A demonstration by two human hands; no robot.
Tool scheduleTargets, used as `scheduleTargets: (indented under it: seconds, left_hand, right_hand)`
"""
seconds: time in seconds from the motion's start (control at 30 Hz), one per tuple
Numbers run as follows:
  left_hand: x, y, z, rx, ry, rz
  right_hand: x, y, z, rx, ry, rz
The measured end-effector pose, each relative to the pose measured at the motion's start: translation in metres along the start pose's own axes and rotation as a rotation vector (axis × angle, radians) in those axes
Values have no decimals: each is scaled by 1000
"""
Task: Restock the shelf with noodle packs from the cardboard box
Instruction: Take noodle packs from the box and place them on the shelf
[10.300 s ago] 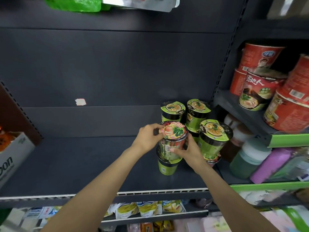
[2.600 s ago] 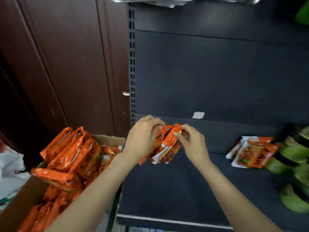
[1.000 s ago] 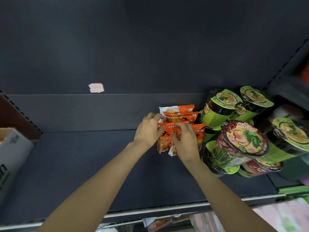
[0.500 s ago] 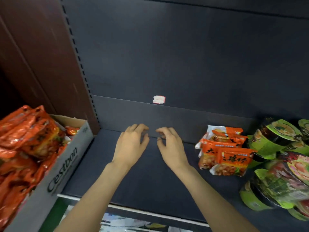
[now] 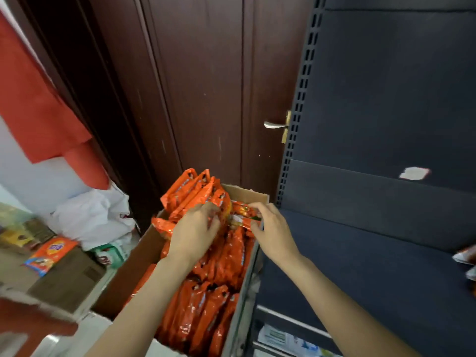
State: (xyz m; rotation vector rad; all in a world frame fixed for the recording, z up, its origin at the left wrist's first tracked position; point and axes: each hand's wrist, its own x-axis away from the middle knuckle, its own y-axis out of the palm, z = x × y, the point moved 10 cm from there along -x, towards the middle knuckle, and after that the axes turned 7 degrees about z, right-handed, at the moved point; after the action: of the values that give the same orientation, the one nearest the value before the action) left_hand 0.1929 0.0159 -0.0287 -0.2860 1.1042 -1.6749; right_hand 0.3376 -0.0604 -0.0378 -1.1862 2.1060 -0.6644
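Both hands are reaching into the cardboard box (image 5: 144,243), which is sitting just left of the dark shelf (image 5: 365,253) and in front of a brown wooden door (image 5: 206,99). The box is packed with orange noodle packs (image 5: 206,305), most standing on edge in rows, with a taller bunch sticking up at the far end.

The left hand (image 5: 193,233) is lying over the packs near the far end of the box, its fingers curling down into the orange wrappers; whether its grip is closing round one pack or only pressing on them cannot be told. The right hand (image 5: 273,230) is working at the box's right edge, its thumb and fingers pinching an orange pack (image 5: 244,215) that is lying tilted across the top of the others.

The near part of the shelf board is showing bare dark surface, and a white sticker (image 5: 414,173) is sitting on its back panel. At the far right edge of the view, the corner of a few packs (image 5: 467,256) is showing on the shelf. A metal door handle (image 5: 274,124) is sticking out beside the shelf's perforated upright (image 5: 296,119). To the left of the box, a white plastic bag (image 5: 95,215) and another carton (image 5: 67,276) are lying on the floor.
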Motion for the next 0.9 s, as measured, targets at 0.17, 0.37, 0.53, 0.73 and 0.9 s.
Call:
scheduleTargets:
  seconds: [0.17, 0.37, 0.53, 0.73, 0.9]
  left_hand:
    - [-18, -13, -74, -49, -13, -43]
    - [-22, 3, -114, -94, -10, -197]
    - [-26, 7, -120, -123, -10, -213]
    - [-35, 9, -117, -165, -8, -134]
    - [-37, 10, -109, -87, -2, -113]
  right_hand:
    - [-16, 62, -36, -15, -19, -50]
    - [-23, 120, -46, 58, 14, -179]
    - [-24, 139, -44, 147, 22, -227]
    - [-31, 135, -40, 164, 51, -208]
    - [-35, 127, -41, 261, 14, -149]
